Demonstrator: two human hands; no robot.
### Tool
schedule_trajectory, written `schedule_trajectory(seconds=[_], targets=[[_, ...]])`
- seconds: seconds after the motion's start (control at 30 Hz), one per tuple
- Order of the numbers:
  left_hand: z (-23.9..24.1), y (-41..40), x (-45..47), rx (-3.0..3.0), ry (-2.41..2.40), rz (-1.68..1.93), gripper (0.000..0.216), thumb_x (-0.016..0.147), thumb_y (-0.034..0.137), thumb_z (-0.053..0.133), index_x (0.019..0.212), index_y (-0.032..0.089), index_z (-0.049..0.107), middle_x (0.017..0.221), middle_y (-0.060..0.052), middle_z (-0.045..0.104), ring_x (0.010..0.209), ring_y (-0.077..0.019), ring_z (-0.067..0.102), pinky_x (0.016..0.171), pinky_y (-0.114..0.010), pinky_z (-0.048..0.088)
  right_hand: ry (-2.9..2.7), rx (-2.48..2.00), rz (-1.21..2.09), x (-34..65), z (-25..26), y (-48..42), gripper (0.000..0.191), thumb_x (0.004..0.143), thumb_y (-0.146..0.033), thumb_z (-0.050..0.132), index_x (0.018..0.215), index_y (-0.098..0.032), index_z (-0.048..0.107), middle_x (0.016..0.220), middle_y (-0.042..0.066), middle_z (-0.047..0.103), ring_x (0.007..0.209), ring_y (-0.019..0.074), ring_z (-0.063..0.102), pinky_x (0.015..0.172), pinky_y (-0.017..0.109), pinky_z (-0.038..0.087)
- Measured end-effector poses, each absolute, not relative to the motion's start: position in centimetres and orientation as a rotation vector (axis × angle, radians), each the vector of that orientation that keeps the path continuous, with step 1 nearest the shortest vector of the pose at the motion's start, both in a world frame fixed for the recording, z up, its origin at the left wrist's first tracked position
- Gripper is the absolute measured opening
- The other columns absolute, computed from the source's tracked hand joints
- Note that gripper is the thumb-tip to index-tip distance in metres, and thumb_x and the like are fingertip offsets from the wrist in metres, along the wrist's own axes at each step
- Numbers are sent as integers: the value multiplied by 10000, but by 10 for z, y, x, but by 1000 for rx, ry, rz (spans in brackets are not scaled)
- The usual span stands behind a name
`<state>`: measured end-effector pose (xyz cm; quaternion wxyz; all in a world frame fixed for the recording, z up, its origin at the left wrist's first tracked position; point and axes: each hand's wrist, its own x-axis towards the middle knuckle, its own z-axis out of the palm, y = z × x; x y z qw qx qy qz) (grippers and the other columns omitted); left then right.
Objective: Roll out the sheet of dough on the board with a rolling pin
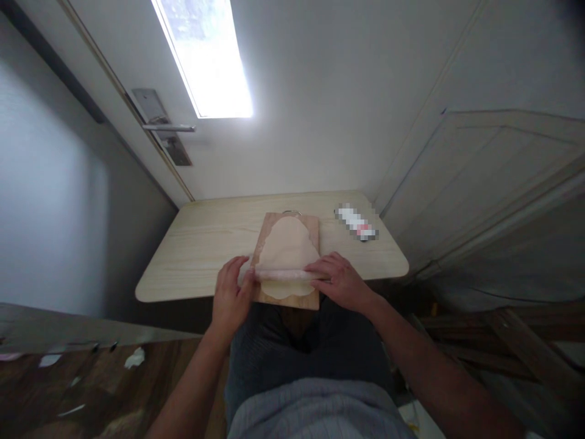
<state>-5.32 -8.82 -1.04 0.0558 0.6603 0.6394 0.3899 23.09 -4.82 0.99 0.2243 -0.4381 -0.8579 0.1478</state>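
A sheet of rolled-out dough [287, 241] covers most of a wooden cutting board [312, 302]. Across the near part of the dough lies a pale rolling pin [283, 275], roughly level from left to right. My left hand [233, 292] grips its left end, thumb towards the board's edge. At the right end, my right hand [340, 280] is closed over the pin with its fingers pointing left. The dough spreads out both beyond the pin and on my side of it, with an uneven edge.
The board rests on a light wood table [196, 244], its near edge overhanging towards my lap. A blurred-out white and red item [356, 222] lies at the table's right. Behind stands a white door with a metal handle [169, 128]. Scraps of paper [134, 358] litter the floor at left.
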Motion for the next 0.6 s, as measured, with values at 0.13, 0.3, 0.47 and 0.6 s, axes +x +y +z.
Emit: schedule_trajectory(seconds=[0.13,0.3,0.47,0.6], targets=[[-15,-74,-34,2172,2029,843,475,1018,401,326,1408,210,517,1447,-133,548,1364,-282,465,1141,-555,343,-2263,-1352,273,221,0,-44,224,861,-363,701,1057,-263,739,1114,59,683,1092,238,551,959,387,424],[-17,-78,-25,2244,2120,684,514,1025,392,279,1489,241,440,1513,-121,493,1438,-293,386,1168,-630,240,-2144,-1514,88,208,-13,-50,400,979,-470,516,1260,-216,644,1283,112,628,1183,283,502,1022,446,368],[-15,-69,-27,2266,2153,625,525,1018,394,294,1495,222,432,1525,-119,477,1438,-301,387,1167,-637,237,-2114,-1618,-1,199,-12,-42,432,994,-463,477,1322,-209,598,1332,120,609,1201,308,476,1039,475,313],[-14,-54,-27,2247,2176,610,516,1012,368,302,1477,201,451,1527,-127,472,1425,-311,403,1153,-649,259,-2111,-1650,-6,196,-11,-30,421,995,-454,469,1315,-212,600,1317,126,616,1171,311,488,1017,479,311]])
